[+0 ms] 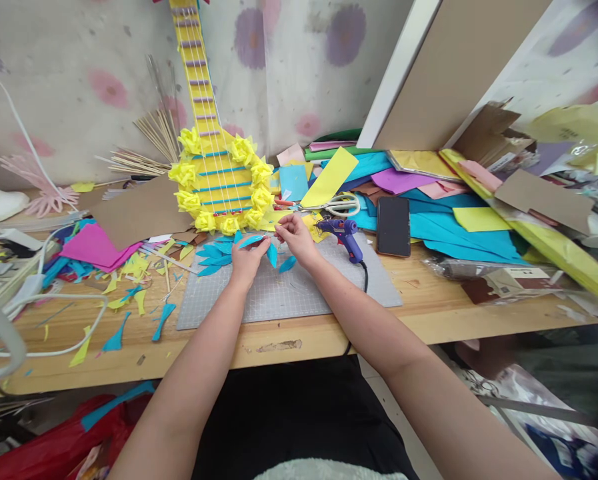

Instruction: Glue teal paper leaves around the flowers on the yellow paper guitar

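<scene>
Now, in the head view, both forearms reach forward and angle inward, the left hand (249,259) and right hand (299,241) nearly meeting above the grey gridded cutting mat (289,297). The left fingers are pinched on a cluster of blue, pointed, petal-shaped paper pieces (272,253); the right fingertips sit bunched just beside it, too small to tell whether they clamp anything. Loose blue petals (211,252) crowd the left, a purple glue gun (347,239) the right, with bare mat toward the wooden table's (303,330) front edge.
</scene>
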`<state>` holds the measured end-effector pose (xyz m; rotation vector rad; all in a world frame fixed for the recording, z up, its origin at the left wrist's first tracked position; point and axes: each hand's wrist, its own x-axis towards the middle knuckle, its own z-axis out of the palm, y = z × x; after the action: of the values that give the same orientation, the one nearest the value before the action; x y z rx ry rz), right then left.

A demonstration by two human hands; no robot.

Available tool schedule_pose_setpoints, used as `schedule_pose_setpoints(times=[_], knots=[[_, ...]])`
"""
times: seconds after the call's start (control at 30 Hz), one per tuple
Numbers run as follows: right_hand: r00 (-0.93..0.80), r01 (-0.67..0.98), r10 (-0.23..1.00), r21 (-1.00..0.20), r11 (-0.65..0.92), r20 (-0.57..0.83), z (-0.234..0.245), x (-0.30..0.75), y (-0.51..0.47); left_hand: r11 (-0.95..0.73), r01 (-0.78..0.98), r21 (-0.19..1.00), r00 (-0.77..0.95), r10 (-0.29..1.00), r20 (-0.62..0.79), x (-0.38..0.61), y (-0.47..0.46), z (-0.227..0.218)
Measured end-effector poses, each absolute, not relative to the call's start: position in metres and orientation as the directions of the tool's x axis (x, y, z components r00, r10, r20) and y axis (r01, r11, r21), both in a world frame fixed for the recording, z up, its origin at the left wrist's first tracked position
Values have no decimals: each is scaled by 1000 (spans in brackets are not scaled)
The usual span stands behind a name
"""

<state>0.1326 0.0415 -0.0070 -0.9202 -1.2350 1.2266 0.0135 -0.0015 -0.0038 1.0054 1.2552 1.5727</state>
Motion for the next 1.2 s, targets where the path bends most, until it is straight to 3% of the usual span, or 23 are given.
schedule_pose_setpoints(times=[0.37,0.63,1.2], knots=[[-106,-248,986,-964,96,126,-8,134,40,-146,-63,987,-347,931,115,15,-3,-5],[-120,-291,990,-956,41,79,-8,133,40,-62,-150,987,-315,949,12,15,-2,-1],[-105,-274,989,-959,67,99,-12,132,42,-96,-156,983,-373,927,31,16,-2,-1]])
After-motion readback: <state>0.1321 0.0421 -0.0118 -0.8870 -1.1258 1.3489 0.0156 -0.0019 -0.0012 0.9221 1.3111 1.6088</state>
